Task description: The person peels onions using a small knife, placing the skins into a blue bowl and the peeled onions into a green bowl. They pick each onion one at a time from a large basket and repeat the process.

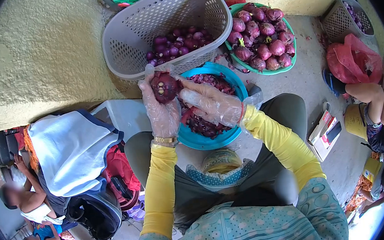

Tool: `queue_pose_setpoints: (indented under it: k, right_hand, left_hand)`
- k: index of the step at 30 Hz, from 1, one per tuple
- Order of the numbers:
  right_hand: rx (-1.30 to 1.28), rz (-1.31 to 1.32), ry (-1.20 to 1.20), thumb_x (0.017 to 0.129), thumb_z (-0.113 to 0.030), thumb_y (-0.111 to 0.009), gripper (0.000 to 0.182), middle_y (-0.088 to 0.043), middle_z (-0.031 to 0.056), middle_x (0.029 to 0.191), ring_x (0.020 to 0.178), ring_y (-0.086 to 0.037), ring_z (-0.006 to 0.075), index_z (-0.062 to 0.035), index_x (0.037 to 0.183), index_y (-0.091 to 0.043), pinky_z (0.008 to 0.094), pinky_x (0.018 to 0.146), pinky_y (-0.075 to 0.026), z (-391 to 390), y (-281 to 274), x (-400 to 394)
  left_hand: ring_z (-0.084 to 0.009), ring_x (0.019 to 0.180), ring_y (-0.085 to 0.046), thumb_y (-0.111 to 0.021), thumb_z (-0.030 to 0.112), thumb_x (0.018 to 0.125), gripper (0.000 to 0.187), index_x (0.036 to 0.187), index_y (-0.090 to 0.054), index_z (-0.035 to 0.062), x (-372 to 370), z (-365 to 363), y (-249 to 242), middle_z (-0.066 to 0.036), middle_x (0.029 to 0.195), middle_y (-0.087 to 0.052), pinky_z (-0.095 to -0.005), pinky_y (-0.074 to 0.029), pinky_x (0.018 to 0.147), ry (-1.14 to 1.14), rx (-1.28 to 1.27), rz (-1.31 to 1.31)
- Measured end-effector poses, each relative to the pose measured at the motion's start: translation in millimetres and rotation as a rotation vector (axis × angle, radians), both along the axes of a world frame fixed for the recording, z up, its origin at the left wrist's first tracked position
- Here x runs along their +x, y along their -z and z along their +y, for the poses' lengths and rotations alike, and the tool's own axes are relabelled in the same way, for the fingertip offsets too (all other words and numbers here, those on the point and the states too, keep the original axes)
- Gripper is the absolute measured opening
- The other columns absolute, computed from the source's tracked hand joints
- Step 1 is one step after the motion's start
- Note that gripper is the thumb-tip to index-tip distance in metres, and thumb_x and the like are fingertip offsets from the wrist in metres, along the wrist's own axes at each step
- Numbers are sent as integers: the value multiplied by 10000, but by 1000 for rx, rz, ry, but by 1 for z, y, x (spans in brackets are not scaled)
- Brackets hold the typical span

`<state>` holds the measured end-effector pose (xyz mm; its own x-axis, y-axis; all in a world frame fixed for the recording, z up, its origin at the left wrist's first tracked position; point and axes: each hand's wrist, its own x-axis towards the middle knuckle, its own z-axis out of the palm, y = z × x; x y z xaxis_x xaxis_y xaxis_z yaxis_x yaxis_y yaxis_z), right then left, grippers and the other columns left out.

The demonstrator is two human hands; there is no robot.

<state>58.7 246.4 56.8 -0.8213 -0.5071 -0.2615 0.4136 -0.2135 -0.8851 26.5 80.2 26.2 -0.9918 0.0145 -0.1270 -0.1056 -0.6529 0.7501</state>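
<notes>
A large red onion point(165, 87) with its cut end showing is held in my left hand point(161, 111), whose gloved fingers wrap round it. My right hand point(213, 103), also in a clear plastic glove, touches the onion's right side with curled fingers; anything inside them is hidden. Below both hands sits a blue basin point(221, 140) with purple onion skins point(206, 127). Behind it stands a grey perforated basket point(131, 42) holding peeled purple onions point(180, 44). To its right, a green basin point(267, 72) is heaped with unpeeled red onions point(266, 29).
A white cloth point(72, 147) and a black helmet point(95, 217) lie on the left. Other people are at both edges. A red plastic bag point(352, 60), another basket point(335, 18) and an open box point(323, 135) are on the right.
</notes>
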Motion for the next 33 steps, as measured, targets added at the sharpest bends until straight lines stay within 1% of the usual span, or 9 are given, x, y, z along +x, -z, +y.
queue_pose_setpoints:
  k: [16, 18, 19, 21, 22, 24, 25, 27, 33]
  right_hand:
    - [-81, 12, 60, 1058, -390, -495, 718, -386, -61, 714, 607, -357, 41, -119, 1641, -174, 231, 505, -291, -12, 11, 2]
    - [-27, 51, 62, 1052, -372, -504, 719, -536, -1, 817, 713, -487, 77, -87, 1633, -191, 250, 631, -431, -13, 18, 1]
    - [-27, 50, 63, 1052, -372, -504, 719, -536, -1, 817, 713, -487, 77, -87, 1633, -191, 250, 631, -431, -16, 25, 1]
    - [-9, 294, 170, 1046, -358, -505, 721, -647, 89, 1065, 909, -576, 147, -47, 1622, -201, 298, 894, -477, -24, 29, -1]
    - [-8, 294, 171, 1046, -358, -505, 721, -647, 89, 1065, 909, -576, 147, -47, 1622, -201, 298, 894, -477, -20, 25, 0]
    - [117, 183, 54, 1042, -356, -508, 717, -625, 148, 1295, 1096, -580, 190, -11, 1605, -227, 324, 1068, -394, -10, 15, 1]
    - [118, 182, 55, 1042, -356, -508, 717, -625, 148, 1295, 1096, -580, 190, -11, 1605, -227, 324, 1068, -394, -12, 23, 0]
    - [194, 505, 195, 1028, -378, -525, 728, -667, 187, 1247, 1077, -622, 198, -27, 1603, -249, 346, 1023, -437, -18, 38, -3]
    - [370, 509, 77, 1003, -416, -548, 707, -694, 269, 1098, 1019, -696, 311, -44, 1570, -346, 401, 963, -482, -2, 39, -7]
  left_hand:
    - [-241, 1220, -583, -470, 525, 1057, 528, 1329, -524, 76, 2, 3, 0, -112, 1291, -605, -406, -486, 1075, -24, -36, 55]
    - [-244, 1242, -570, -467, 514, 1060, 537, 1359, -514, 70, 2, 3, 1, -111, 1305, -594, -405, -469, 1098, -12, -22, 35]
    - [-244, 1242, -574, -471, 502, 1063, 531, 1367, -515, 69, 2, 3, 1, -114, 1313, -595, -403, -472, 1098, -31, 1, -17]
    - [-244, 1242, -578, -475, 490, 1065, 525, 1375, -515, 69, 3, 3, 2, -117, 1320, -596, -402, -474, 1098, -48, 26, -70]
    - [-246, 1241, -581, -480, 481, 1066, 524, 1383, -512, 65, 4, 2, 1, -122, 1325, -595, -399, -475, 1101, -36, 84, -121]
    - [-248, 1239, -584, -485, 471, 1067, 523, 1391, -509, 62, 5, 0, -1, -127, 1330, -594, -397, -476, 1105, -23, 141, -174]
    - [-260, 1257, -575, -481, 470, 1068, 534, 1406, -497, 57, 5, -3, -3, -141, 1356, -583, -403, -472, 1112, -5, 151, -214]
    - [-272, 1276, -566, -477, 470, 1070, 545, 1420, -485, 52, 4, -6, -3, -155, 1382, -572, -409, -468, 1120, 15, 163, -256]
    - [-334, 1348, -515, -446, 433, 1083, 560, 1467, -433, 25, -1, -20, 18, -201, 1487, -498, -463, -429, 1154, 251, 512, -383]
